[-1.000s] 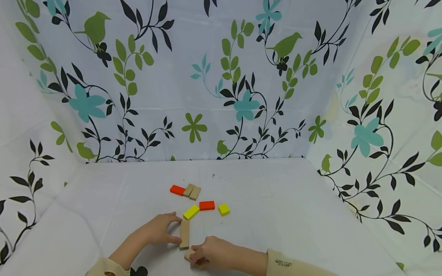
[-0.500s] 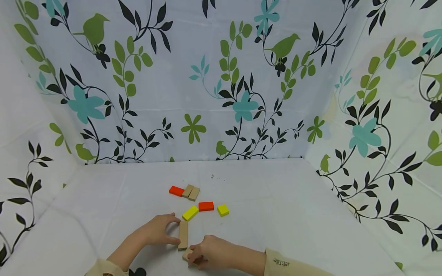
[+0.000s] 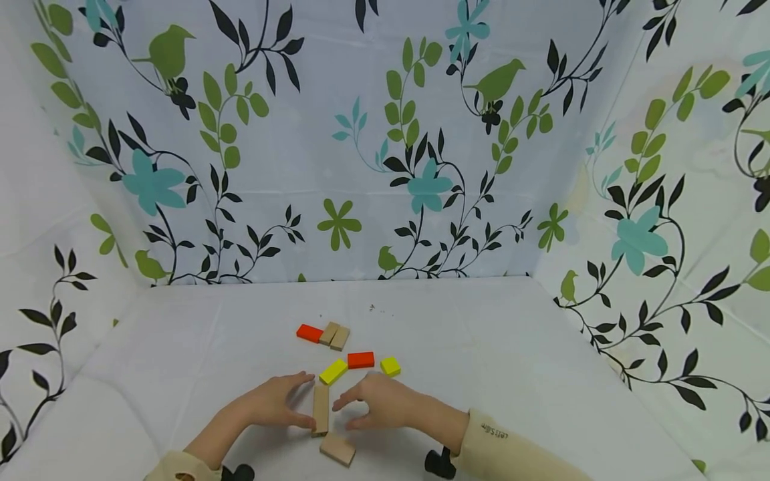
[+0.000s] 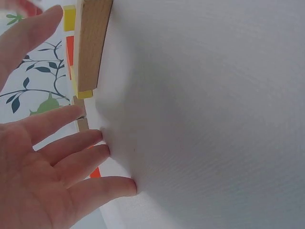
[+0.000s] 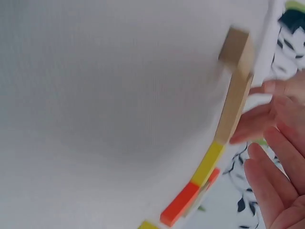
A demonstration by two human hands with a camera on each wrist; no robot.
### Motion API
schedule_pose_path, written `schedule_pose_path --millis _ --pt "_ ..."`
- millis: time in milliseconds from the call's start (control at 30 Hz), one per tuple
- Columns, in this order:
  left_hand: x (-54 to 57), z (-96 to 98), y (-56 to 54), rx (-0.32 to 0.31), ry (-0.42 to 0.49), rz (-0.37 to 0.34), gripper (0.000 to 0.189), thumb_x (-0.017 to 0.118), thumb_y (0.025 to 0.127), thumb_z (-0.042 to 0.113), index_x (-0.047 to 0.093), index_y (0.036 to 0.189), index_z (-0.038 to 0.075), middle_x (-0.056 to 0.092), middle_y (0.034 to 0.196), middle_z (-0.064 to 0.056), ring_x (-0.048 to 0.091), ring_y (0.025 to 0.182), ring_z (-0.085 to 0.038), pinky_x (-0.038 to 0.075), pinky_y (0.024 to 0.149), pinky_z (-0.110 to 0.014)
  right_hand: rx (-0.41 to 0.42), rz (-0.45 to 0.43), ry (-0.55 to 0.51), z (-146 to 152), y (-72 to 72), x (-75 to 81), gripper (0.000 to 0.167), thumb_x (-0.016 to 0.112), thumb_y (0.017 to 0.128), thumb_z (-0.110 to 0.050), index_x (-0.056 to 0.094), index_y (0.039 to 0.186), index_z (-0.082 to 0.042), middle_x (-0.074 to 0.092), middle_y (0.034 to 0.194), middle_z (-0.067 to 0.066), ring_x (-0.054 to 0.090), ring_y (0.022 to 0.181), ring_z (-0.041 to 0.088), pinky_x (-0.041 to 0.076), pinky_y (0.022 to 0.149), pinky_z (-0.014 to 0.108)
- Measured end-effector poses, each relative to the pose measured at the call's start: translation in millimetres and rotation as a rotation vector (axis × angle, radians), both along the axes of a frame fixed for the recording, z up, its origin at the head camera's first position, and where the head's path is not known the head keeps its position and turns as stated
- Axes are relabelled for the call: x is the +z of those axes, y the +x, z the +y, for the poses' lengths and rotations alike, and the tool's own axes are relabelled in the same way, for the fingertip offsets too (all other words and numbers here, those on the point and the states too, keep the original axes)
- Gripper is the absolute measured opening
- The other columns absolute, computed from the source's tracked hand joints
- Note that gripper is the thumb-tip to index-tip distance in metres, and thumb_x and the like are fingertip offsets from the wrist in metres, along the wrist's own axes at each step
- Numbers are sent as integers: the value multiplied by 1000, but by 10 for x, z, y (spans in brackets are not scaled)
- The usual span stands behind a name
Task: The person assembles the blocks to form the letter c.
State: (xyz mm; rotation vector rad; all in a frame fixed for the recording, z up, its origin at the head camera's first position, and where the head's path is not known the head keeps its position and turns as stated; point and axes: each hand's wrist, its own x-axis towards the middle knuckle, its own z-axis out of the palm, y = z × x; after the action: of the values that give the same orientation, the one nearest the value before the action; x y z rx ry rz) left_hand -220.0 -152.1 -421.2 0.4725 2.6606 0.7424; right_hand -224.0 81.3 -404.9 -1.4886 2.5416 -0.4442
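A long plain wooden block [image 3: 321, 411] lies on the white-covered table, its far end at a yellow block [image 3: 333, 371]. My left hand [image 3: 273, 404] is along its left side, thumb by the near end and index finger by the far end; the left wrist view shows the fingers [image 4: 78, 162] spread and fairly straight. My right hand [image 3: 388, 404] is to the right of the long block, holding nothing, with thumb and index finger apart. Another wooden block [image 3: 338, 448] lies slanted at the long block's near end, where both line up in the right wrist view.
A red block [image 3: 361, 360] meets the yellow one, and a small yellow block [image 3: 390, 365] sits just right of it. Farther back, a second red block [image 3: 309, 333] lies against two wooden blocks [image 3: 335, 335]. A patterned cloth [image 3: 373, 167] hangs behind the table.
My right hand has let go of the slanted wooden block and moved away from me, up beside the long block. The left hand stays almost where it was.
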Motion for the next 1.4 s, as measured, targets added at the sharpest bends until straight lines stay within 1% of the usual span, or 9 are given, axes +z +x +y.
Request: schedule_pose_path --millis 133,300,433,567,800,900,1033,1167,1400 --pt "-6 12 -3 -2 12 0 83 80 65 40 46 132 5 42 134 -24 37 122 -43 30 96 -60 -100 38 -10 -3 -225 -16 26 69 82 -22 69 107 -15 66 103 -11 60 94 3 43 81 14" --pt "-61 66 11 -11 28 14 85 81 63 40 46 132 4 39 136 -26 35 124 -43 28 98 -58 -221 89 -38 -25 -455 -121 25 67 84 -20 68 108 -14 63 114 -4 57 105 8 43 90 24" --pt "-78 91 37 -29 32 32 85 81 63 39 47 131 1 38 136 -27 34 124 -44 28 99 -58 -304 124 -40 -64 -608 -227 28 64 86 -19 66 113 -13 57 124 0 53 113 14 41 95 29" --pt "-66 92 46 -32 33 38 82 81 64 38 48 130 2 39 135 -27 35 123 -44 28 98 -59 -371 118 7 -119 -715 -281 31 58 90 -22 62 120 -15 52 130 -1 46 121 15 37 99 32" --pt "-66 82 55 -23 33 23 75 81 64 38 53 127 7 39 135 -26 35 124 -45 28 97 -60 -396 102 106 -232 -819 -277 33 50 93 -18 57 125 -15 47 135 2 37 129 21 30 104 35" --pt "-72 85 57 -15 26 21 74 81 63 38 55 125 8 39 136 -26 34 124 -45 27 97 -60 -427 93 165 -272 -838 -294 34 47 94 -15 55 127 -17 48 135 0 34 131 21 29 105 35" --pt "-80 82 62 -17 19 25 73 81 64 38 55 126 8 39 136 -25 34 124 -45 27 97 -60 -473 98 200 -283 -846 -317 35 48 94 -12 55 128 -17 49 133 -2 34 130 18 30 104 33" --pt "-76 74 65 -29 13 40 73 81 64 37 55 126 8 39 135 -26 34 123 -46 27 97 -61 -496 126 212 -246 -858 -331 35 51 93 -9 57 126 -18 51 127 -1 40 125 16 34 101 30" --pt "-58 51 65 -13 -9 41 75 80 64 39 54 127 8 38 137 -26 33 125 -45 27 97 -61 -504 89 180 -100 -890 -302 33 51 93 -15 58 125 -16 53 121 2 51 107 16 41 95 29"
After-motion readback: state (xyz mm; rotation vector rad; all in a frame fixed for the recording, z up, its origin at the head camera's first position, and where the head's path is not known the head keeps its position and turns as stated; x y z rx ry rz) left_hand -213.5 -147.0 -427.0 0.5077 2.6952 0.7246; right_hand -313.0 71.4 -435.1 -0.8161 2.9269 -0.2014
